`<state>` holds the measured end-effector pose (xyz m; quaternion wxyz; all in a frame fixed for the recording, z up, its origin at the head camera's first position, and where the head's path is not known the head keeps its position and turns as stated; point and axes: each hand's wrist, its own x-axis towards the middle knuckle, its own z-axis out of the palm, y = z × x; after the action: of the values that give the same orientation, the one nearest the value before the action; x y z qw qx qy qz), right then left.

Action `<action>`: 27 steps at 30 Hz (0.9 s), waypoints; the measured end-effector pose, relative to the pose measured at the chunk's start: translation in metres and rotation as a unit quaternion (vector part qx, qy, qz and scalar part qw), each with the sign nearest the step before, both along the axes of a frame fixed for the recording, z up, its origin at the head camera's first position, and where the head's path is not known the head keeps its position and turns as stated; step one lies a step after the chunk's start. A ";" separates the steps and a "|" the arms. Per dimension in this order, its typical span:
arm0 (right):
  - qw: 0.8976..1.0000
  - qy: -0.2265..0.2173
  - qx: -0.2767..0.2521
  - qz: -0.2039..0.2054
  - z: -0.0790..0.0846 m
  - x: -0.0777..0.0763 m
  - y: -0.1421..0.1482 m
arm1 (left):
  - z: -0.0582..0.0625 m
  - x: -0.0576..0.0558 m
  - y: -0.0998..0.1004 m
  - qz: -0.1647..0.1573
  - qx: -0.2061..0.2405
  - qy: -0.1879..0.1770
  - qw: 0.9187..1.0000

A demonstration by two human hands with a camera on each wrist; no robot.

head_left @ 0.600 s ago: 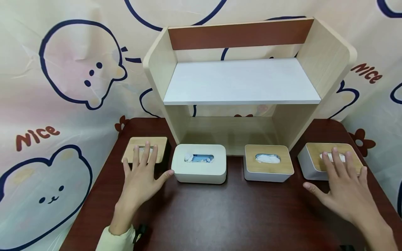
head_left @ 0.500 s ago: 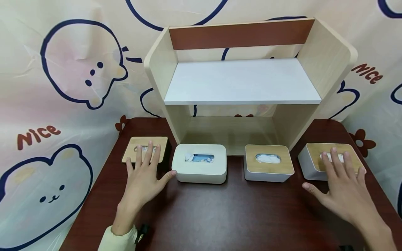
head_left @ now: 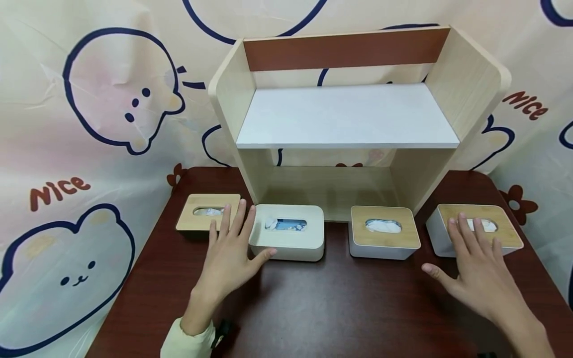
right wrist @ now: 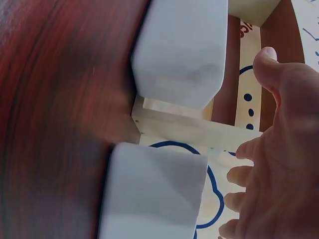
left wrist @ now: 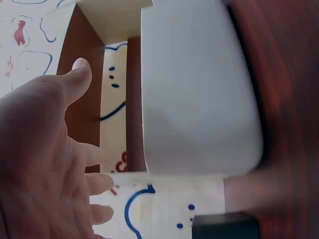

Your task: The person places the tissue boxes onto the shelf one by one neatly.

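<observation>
The left hand [head_left: 230, 261], fingers spread, is near the white box [head_left: 295, 242]. The right hand [head_left: 480, 278], also spread, seems above the wood-topped box [head_left: 506, 230] by the tabletop's [head_left: 340, 308] right edge.

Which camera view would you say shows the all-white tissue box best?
The head view: it shows the all-white tissue box with its top opening, though the left hand overlaps part. The left wrist view shows mostly plain side wall; the right wrist view doesn't show it.

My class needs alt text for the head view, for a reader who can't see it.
A person's left hand and right hand, fingers outstretched, are held over a dark table, near four tissue boxes lined up before a two-level shelf.
</observation>
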<state>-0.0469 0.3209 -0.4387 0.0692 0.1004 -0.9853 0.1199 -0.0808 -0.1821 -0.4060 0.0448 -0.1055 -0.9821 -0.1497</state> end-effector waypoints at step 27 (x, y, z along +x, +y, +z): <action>0.999 0.008 -0.042 0.024 -0.004 0.003 -0.020 | -0.001 -0.006 0.077 -0.115 0.021 -0.009 0.993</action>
<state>-0.0439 0.3008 -0.4425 0.0781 0.1216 -0.9762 0.1619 -0.0864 -0.1053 -0.4068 0.0203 -0.2156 -0.9603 -0.1758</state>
